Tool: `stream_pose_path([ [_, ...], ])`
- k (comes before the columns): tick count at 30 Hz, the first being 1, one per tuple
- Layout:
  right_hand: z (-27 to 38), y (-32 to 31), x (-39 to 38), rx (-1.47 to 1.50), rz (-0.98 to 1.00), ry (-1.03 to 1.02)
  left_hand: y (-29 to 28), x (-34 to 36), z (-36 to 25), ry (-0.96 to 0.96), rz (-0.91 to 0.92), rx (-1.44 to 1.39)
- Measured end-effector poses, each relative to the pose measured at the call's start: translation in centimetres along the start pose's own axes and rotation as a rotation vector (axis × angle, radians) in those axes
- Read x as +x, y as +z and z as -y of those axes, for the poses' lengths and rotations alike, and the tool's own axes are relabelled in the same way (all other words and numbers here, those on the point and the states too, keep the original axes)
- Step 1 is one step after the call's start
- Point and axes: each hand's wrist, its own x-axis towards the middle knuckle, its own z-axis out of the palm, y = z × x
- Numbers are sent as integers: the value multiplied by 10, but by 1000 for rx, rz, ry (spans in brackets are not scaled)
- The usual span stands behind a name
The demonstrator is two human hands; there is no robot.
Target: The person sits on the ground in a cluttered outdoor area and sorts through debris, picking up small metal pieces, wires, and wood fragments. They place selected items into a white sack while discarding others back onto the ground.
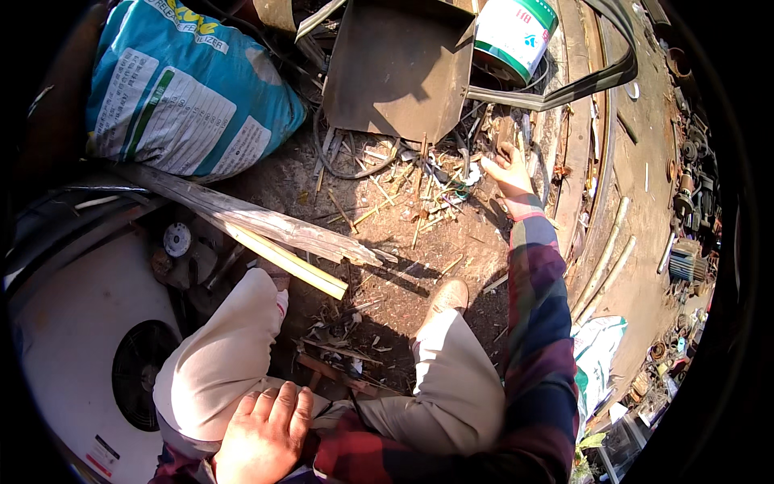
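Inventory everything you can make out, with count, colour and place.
Sack: 1, blue-white, upper left
Metal pan: 1, brown, top centre
Bucket: 1, white-green, right of pan
Bent bar: 1, grey, top right
Weathered plank: 1, grey, below sack
Wood strip: 1, yellow, along plank
Casing with black grille: 1, white, lower left
Poles: 2, pale, right
Bag: 1, white-green, lower right
Wood scraps: many, tan, on ground
Clutter: uncountable, mixed, far right
Trousers: 1 pair, cream, lower centre
Sleeves: 2, red-blue plaid, lower half
Right hand: 1, bare, by scraps
Left hand: 1, bare, on lap
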Motion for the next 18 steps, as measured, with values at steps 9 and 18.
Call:
stream_pose_path([
  [9, 204, -8, -17, 199, -16, -190, -14, -15, 10, 127, -136, 4],
  [18, 235, -13, -28, -124, 121, -23, -8, -38, 15, 235, -250, -90],
])
